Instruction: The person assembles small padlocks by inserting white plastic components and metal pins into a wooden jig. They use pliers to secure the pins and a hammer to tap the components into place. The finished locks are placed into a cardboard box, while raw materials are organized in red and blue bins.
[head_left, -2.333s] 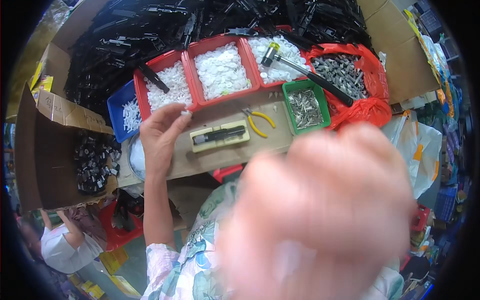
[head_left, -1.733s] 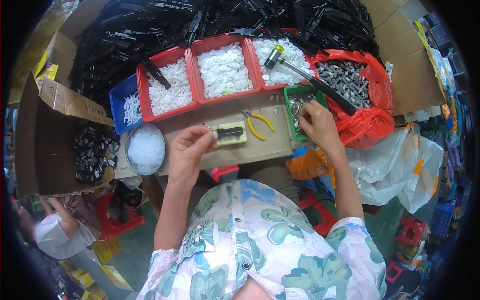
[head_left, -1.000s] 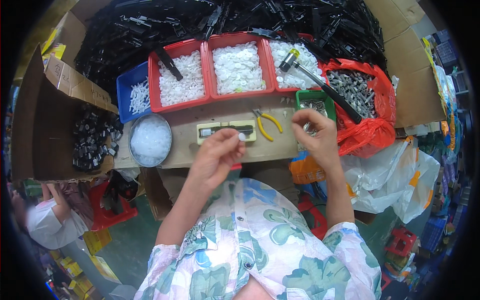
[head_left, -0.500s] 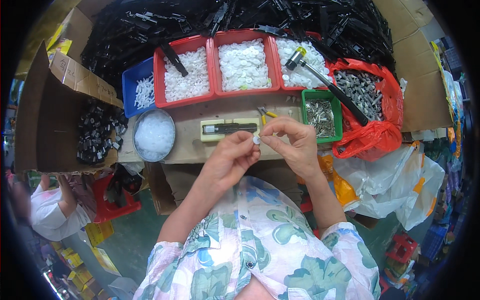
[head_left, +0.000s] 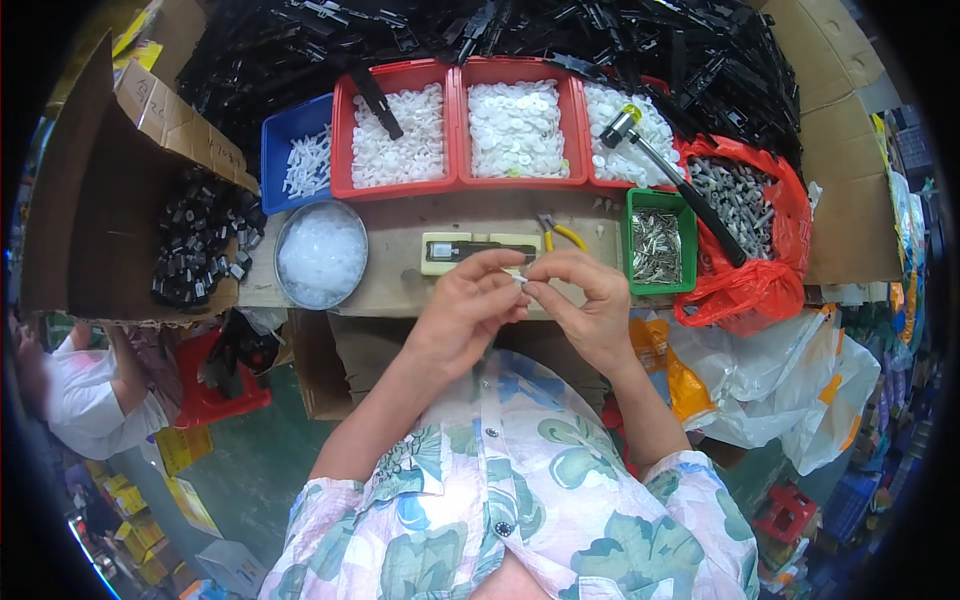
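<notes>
Hands (head_left: 470,312) (head_left: 588,300) meeting at white part (head_left: 519,280), its direction unclear, black piece (head_left: 482,251) lying left-to-right

Head view: left one of two wide fisheyes worn side by side on the head. Looks steeply down and a little forward. Upright, unmirrored; frame left is wearer's left. Nearest the lens: patterned shirt (head_left: 450,520), filling lower centre, cut by bottom edge. Left hand (head_left: 465,315) and right hand (head_left: 590,305) meet near mid-frame, seen from above. Worktop (head_left: 395,240) just beyond. Heap of black parts (head_left: 560,40) farther off, cut by top edge. Very wide reach: cardboard box (head_left: 80,240) at far left, floor (head_left: 260,450) on both sides of wearer. Edges bow toward a dark rounded rim.
</notes>
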